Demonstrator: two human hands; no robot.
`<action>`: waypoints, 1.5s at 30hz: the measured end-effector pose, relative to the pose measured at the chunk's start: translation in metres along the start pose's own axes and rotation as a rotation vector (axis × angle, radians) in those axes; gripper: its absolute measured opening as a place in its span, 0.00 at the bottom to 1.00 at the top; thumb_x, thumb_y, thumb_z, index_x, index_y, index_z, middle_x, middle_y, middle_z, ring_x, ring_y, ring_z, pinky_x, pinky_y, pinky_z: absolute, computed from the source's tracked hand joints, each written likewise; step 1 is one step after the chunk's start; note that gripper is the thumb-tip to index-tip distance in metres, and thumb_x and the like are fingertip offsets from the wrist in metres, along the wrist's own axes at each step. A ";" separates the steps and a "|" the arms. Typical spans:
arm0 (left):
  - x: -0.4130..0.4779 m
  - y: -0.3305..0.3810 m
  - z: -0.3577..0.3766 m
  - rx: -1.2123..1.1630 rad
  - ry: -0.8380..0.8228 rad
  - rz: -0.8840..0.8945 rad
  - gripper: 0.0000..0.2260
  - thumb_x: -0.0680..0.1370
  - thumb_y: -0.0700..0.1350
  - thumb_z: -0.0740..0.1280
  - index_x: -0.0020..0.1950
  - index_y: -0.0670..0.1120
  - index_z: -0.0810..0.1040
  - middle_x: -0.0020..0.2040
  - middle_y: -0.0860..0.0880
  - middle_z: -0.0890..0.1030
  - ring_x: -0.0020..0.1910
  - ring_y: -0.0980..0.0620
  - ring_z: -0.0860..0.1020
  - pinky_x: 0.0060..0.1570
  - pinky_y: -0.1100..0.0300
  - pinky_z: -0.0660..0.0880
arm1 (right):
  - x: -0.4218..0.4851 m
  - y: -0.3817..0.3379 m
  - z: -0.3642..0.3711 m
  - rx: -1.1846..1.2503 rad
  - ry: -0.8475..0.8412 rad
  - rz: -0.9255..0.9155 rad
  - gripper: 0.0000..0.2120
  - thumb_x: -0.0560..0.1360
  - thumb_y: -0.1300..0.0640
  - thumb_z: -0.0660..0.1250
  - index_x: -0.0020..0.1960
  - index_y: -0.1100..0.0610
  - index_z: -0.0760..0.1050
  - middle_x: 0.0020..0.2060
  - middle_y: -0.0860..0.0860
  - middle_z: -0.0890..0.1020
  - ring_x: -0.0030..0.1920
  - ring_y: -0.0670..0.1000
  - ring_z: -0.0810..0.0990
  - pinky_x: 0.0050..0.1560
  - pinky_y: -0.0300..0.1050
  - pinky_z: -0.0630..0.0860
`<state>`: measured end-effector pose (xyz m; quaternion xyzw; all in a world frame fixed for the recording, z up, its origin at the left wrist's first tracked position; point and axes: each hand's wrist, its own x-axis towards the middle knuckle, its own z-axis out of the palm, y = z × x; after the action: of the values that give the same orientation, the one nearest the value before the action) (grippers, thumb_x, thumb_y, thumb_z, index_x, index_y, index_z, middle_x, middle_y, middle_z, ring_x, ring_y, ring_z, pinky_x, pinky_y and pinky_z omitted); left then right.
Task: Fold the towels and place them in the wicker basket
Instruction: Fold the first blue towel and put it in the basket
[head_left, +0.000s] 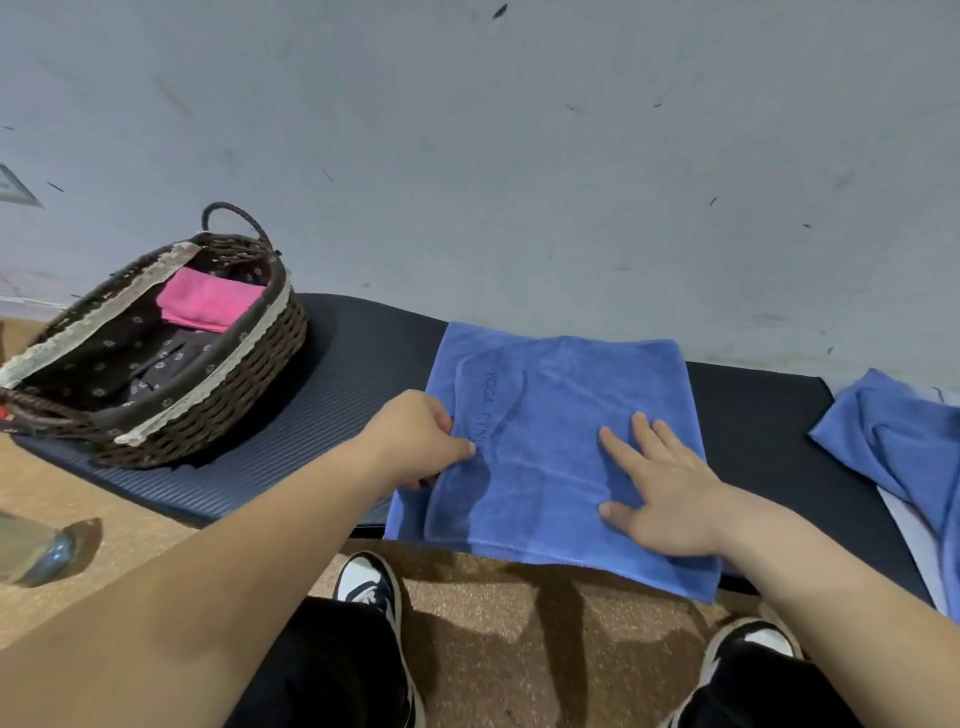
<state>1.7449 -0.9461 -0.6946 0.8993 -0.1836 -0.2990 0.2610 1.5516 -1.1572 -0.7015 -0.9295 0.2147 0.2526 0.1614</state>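
Your left hand (415, 441) has thumb & curled fingers pinched on the left edge of the blue towel (561, 395). Your right hand (665, 493) lies spread on the towel's right half, fingers straight & apart, pressing, gripping nothing. The towel sits flat on the dark ribbed mat (353, 374), w/ its near edge lapping over the mat's front toward the cork floor (493, 613). It looks already doubled, so the likely next step is another fold across. Main risk: your pinch catches only the top layer, since a second edge shows just inside the outer one. Then the layers shear apart & the fold comes out skewed. Second: your right palm sits about where the folded half would land, so you'd either trap it or pull it out & drag a ridge into the cloth. Lift it too soon & the overhanging edge may pull the whole thing off the mat, prob. onto the floor. The wicker basket (234, 415) is well apart to the left w/ a pink towel (208, 301) filling its far end. A loose bundle carried one-handed could open up or snag on the lace-trimmed rim. Also mind the 2nd blue towel (893, 436), crumpled at the mat's right end, & the clear bottle-like thing (36, 551) on the floor below your left forearm.
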 end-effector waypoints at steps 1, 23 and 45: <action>0.000 0.001 0.001 0.000 -0.002 0.012 0.13 0.76 0.48 0.76 0.37 0.45 0.75 0.32 0.41 0.79 0.28 0.47 0.81 0.27 0.58 0.80 | -0.001 -0.004 -0.001 0.026 0.056 -0.015 0.41 0.79 0.37 0.62 0.83 0.47 0.46 0.83 0.53 0.42 0.82 0.56 0.39 0.81 0.53 0.48; -0.016 -0.028 -0.011 -0.228 -0.130 0.031 0.13 0.75 0.49 0.77 0.52 0.42 0.81 0.41 0.44 0.87 0.31 0.54 0.84 0.26 0.61 0.75 | -0.002 -0.104 0.016 0.133 0.447 -0.403 0.09 0.76 0.40 0.65 0.52 0.43 0.75 0.44 0.41 0.76 0.46 0.43 0.75 0.45 0.45 0.76; -0.026 -0.046 -0.024 -0.152 -0.237 0.064 0.10 0.77 0.49 0.73 0.44 0.47 0.74 0.28 0.45 0.82 0.26 0.53 0.77 0.39 0.59 0.73 | 0.123 -0.168 -0.054 0.146 0.260 0.076 0.18 0.74 0.47 0.65 0.30 0.54 0.70 0.27 0.50 0.76 0.30 0.53 0.76 0.43 0.49 0.81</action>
<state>1.7488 -0.8883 -0.6928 0.8291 -0.2188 -0.4075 0.3142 1.7500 -1.0743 -0.6907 -0.9315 0.2864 0.1197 0.1897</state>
